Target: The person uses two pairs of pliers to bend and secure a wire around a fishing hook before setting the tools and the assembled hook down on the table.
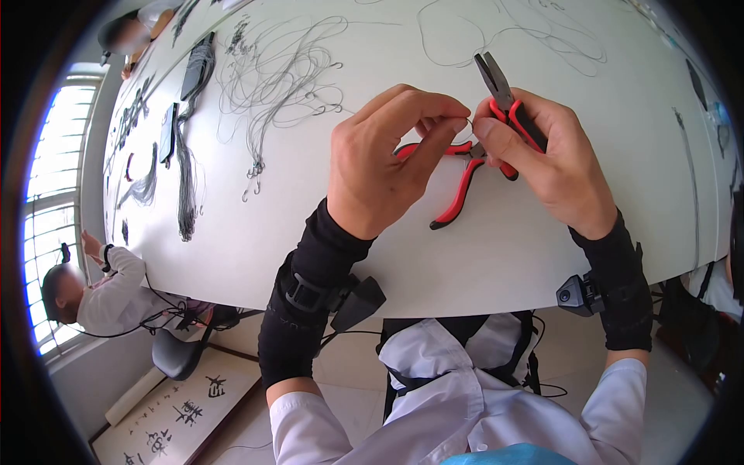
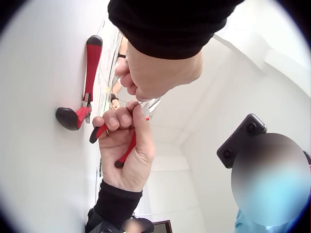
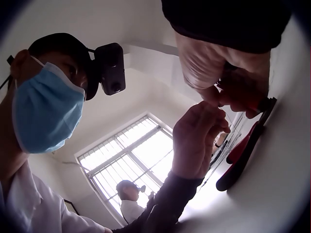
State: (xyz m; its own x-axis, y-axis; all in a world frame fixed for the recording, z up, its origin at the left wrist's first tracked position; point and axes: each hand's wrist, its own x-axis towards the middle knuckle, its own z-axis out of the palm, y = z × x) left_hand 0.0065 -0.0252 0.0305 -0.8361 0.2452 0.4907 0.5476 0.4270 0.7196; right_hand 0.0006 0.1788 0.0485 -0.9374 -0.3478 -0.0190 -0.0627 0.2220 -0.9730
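Observation:
My left hand [image 1: 380,155] pinches a thin line [image 2: 127,101] between thumb and fingertips, and a small curve of it shows near the right thumb. My right hand [image 1: 554,151] grips flat-nosed pliers [image 1: 505,94] with red and black handles, their jaws pointing away from me. The right thumb tip lies close to the left fingertips, at the line. Below the hands, a second pair of red-handled pliers [image 1: 463,194] lies on the white table [image 1: 310,263], its head partly hidden by my right hand.
Tangled thin lines [image 1: 287,70] with several fish hooks [image 1: 252,186] lie at the back left. Farther left are bundles of dark line [image 1: 186,178] and a black phone-like slab [image 1: 168,132]. Another person [image 1: 108,287] sits at the left edge. More line [image 1: 690,178] lies at right.

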